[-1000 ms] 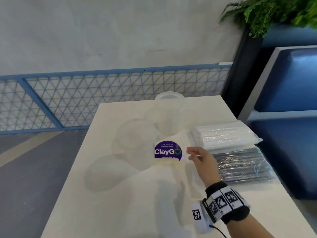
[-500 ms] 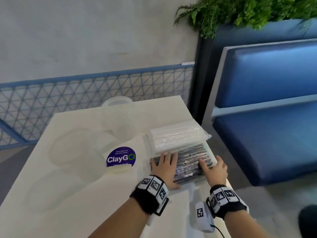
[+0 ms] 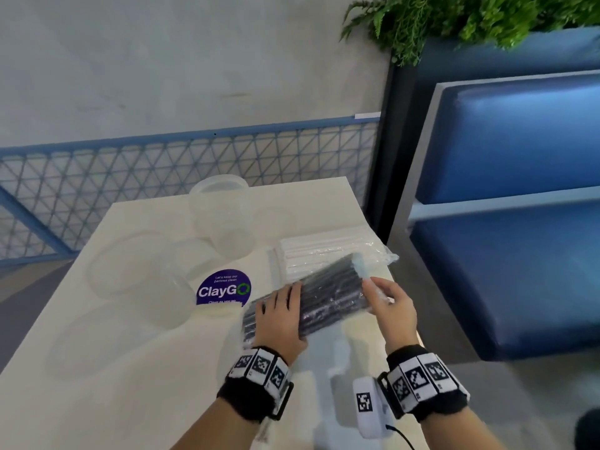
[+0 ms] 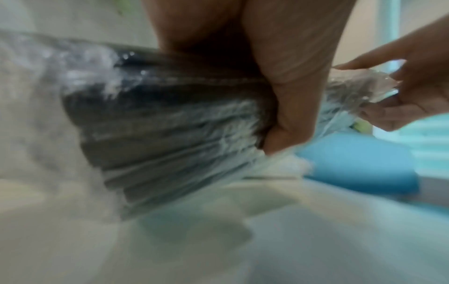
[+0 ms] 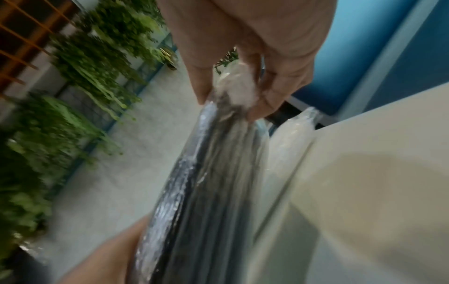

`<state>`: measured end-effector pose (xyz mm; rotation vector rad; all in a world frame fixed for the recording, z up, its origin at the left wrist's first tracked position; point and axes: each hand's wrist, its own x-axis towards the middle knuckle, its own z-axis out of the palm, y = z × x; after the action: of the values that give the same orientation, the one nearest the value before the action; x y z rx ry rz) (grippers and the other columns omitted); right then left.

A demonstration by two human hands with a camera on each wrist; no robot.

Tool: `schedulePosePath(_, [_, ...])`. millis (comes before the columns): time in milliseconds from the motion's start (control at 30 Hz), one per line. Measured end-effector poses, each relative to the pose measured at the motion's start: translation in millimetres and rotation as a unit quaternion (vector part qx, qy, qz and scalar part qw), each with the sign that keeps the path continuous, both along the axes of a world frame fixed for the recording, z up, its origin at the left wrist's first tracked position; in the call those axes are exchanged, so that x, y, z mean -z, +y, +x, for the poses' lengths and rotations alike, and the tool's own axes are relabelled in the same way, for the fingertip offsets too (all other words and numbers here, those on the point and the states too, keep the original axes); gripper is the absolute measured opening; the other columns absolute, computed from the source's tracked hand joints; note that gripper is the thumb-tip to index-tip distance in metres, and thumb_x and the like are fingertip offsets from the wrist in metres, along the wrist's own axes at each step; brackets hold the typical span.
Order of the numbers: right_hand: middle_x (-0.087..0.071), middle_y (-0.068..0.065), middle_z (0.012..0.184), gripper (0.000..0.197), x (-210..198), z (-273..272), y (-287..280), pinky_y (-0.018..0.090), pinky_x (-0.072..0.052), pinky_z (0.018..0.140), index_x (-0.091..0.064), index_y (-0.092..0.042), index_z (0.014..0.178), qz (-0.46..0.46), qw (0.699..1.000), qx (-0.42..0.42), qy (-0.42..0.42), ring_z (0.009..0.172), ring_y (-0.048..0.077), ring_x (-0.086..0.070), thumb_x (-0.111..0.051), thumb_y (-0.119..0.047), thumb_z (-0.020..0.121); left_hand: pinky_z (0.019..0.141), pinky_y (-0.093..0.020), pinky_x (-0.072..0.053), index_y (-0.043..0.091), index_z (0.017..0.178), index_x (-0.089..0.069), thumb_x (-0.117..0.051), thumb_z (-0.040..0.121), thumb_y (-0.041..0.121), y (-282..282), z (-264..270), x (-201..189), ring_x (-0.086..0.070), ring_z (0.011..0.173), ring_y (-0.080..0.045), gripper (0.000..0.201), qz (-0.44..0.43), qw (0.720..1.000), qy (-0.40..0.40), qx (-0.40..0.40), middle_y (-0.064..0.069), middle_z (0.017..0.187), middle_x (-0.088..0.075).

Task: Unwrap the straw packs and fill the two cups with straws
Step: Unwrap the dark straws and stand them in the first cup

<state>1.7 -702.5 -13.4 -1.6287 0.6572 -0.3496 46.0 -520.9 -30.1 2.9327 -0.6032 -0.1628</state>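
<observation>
A pack of black straws [image 3: 328, 297] in clear wrap is lifted and tilted above the table. My left hand [image 3: 281, 315] grips its left half [image 4: 170, 123], thumb underneath. My right hand [image 3: 386, 300] pinches the loose wrap at its right end [image 5: 233, 92]. A pack of white straws [image 3: 324, 254] lies flat behind it, beside the table's right edge [image 5: 289, 138]. Two clear plastic cups stand on the table: a tall one [image 3: 224, 212] at the back and a wide one [image 3: 143, 274] to the left.
The white table [image 3: 130, 368] carries a round purple ClayGo sticker [image 3: 224, 289] between the cups and the packs. A blue bench seat [image 3: 506, 222] stands close on the right. A blue mesh railing [image 3: 130, 183] runs behind the table, with plants [image 3: 470, 17] above the bench.
Both hands went from pressing on the black straw pack on the table to lifting it, tilted, right end raised. One second ago only the right hand was in view, reaching toward the packs.
</observation>
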Motion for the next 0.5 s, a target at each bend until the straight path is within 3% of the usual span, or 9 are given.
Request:
schedulePosePath(100, [-0.063, 0.008, 0.113, 0.027, -25.3, 9.0, 20.9, 0.031, -0.051, 0.083, -0.060, -0.016, 0.114, 0.051, 0.992, -0.033, -0.111, 0.105, 0.025, -0.060, -0.050, -0.030, 0.094, 0.088, -0.028, -0.046, 0.026, 0.131, -0.037, -0.065, 0.059, 0.028, 31.1, 7.0, -18.9, -0.056, 0.106, -0.016, 0.077, -0.204, 0.977, 0.053, -0.039, 0.005, 0.119, -0.055])
schedulePosePath(167, [-0.057, 0.000, 0.125, 0.036, -35.8, 13.0, 38.3, 0.031, -0.044, 0.095, -0.055, -0.025, 0.123, 0.053, 0.985, -0.066, -0.151, 0.116, 0.015, -0.053, -0.044, -0.043, 0.094, 0.072, -0.013, -0.044, 0.027, 0.120, -0.046, -0.071, 0.056, 0.025, 54.4, 6.5, -32.8, -0.061, 0.087, -0.004, 0.069, -0.303, 0.947, 0.094, -0.047, 0.011, 0.098, -0.061])
schedulePosePath(233, [-0.048, -0.008, 0.134, 0.047, -41.5, 15.8, 59.3, 0.028, -0.037, 0.100, -0.047, -0.037, 0.127, 0.059, 0.980, -0.102, -0.159, 0.123, 0.007, -0.046, -0.044, -0.056, 0.084, 0.066, 0.000, -0.040, 0.029, 0.115, -0.049, -0.078, 0.059, 0.018, 78.3, 2.7, -44.4, -0.060, 0.078, 0.012, 0.065, -0.350, 0.926, 0.136, -0.041, 0.019, 0.091, -0.062])
schedulePosePath(267, [-0.046, -0.009, 0.137, 0.052, -43.4, 16.7, 69.9, 0.027, -0.035, 0.100, -0.043, -0.038, 0.131, 0.071, 0.977, -0.122, -0.158, 0.124, 0.006, -0.044, -0.047, -0.057, 0.083, 0.068, 0.000, -0.041, 0.029, 0.114, -0.050, -0.079, 0.059, 0.017, 89.8, 0.3, -48.9, -0.060, 0.079, 0.015, 0.064, -0.365, 0.915, 0.166, -0.034, 0.020, 0.092, -0.063])
schedulePosePath(333, [-0.046, -0.008, 0.138, 0.061, -45.9, 17.0, 92.5, 0.027, -0.038, 0.100, -0.036, -0.034, 0.137, 0.105, 0.968, -0.168, -0.152, 0.124, 0.008, -0.047, -0.052, -0.056, 0.082, 0.074, -0.007, -0.045, 0.031, 0.108, -0.054, -0.080, 0.053, 0.026, 112.9, -4.6, -51.1, -0.063, 0.086, 0.010, 0.061, -0.390, 0.895, 0.215, -0.026, 0.017, 0.094, -0.067])
schedulePosePath(433, [-0.061, -0.005, 0.123, 0.058, -51.9, 15.1, 128.0, 0.032, -0.048, 0.094, -0.044, -0.029, 0.129, 0.133, 0.953, -0.231, -0.146, 0.114, 0.014, -0.059, -0.051, -0.053, 0.077, 0.079, -0.016, -0.049, 0.031, 0.099, -0.057, -0.076, 0.046, 0.038, 147.9, -11.4, -47.4, -0.066, 0.090, 0.001, 0.057, -0.423, 0.872, 0.244, -0.041, 0.013, 0.094, -0.070])
schedulePosePath(500, [-0.063, -0.002, 0.116, 0.054, -54.2, 15.6, 151.7, 0.039, -0.051, 0.093, -0.048, -0.027, 0.121, 0.131, 0.953, -0.230, -0.145, 0.111, 0.019, -0.061, -0.056, -0.056, 0.077, 0.081, -0.017, -0.049, 0.031, 0.100, -0.056, -0.076, 0.046, 0.039, 168.3, -15.2, -48.7, -0.065, 0.093, 0.000, 0.059, -0.438, 0.864, 0.243, -0.047, 0.011, 0.097, -0.069])
